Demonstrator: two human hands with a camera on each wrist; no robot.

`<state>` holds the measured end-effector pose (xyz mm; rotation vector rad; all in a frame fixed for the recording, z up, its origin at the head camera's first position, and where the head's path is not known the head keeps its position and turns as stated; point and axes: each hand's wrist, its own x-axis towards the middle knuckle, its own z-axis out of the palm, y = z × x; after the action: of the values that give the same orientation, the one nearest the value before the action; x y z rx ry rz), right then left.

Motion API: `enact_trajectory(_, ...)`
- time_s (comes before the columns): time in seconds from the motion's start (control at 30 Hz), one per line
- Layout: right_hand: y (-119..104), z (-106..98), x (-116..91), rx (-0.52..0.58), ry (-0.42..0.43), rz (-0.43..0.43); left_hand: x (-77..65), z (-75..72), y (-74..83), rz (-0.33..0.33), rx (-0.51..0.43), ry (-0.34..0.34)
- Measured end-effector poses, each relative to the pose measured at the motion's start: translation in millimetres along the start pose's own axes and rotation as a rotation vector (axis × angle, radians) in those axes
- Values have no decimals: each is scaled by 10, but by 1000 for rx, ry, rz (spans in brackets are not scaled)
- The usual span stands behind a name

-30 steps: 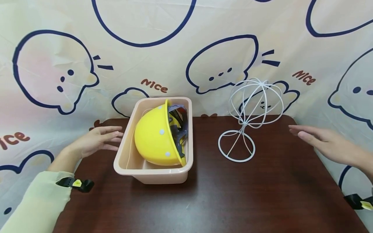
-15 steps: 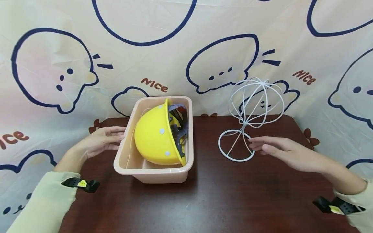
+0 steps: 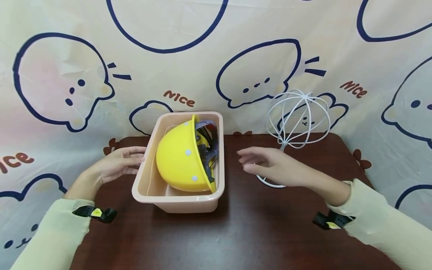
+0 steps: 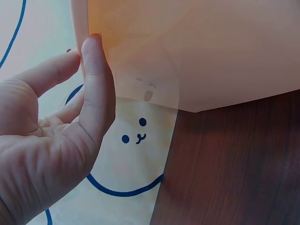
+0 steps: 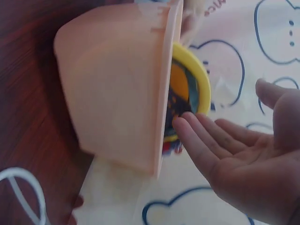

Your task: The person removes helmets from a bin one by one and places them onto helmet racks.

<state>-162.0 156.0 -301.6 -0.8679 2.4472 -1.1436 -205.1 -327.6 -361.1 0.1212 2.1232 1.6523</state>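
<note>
In the head view, your right hand [image 3: 273, 165] has swung in from the far right, past the base of the white wire stand [image 3: 284, 143], and now hangs in the air between stand and bin [image 3: 179, 199], its fingers loosely extended and holding nothing. Your left hand [image 3: 114, 165] has come to the bin's left rim, so the bin now has a hand on each side. The yellow helmet [image 3: 179, 157] lies on its side in the bin, untouched.

In the left wrist view, your fingertips meet the rim, uncurled; you cannot tell how firmly they press.

In the right wrist view, your fingers point towards the helmet's brim and overlap it, though the head view shows them apart.
</note>
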Motion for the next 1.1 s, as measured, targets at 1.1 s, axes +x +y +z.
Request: enact_trajectory(1.1,-567,771,1251,44,123,209,-7,-1,-3,-8,-5,-1)
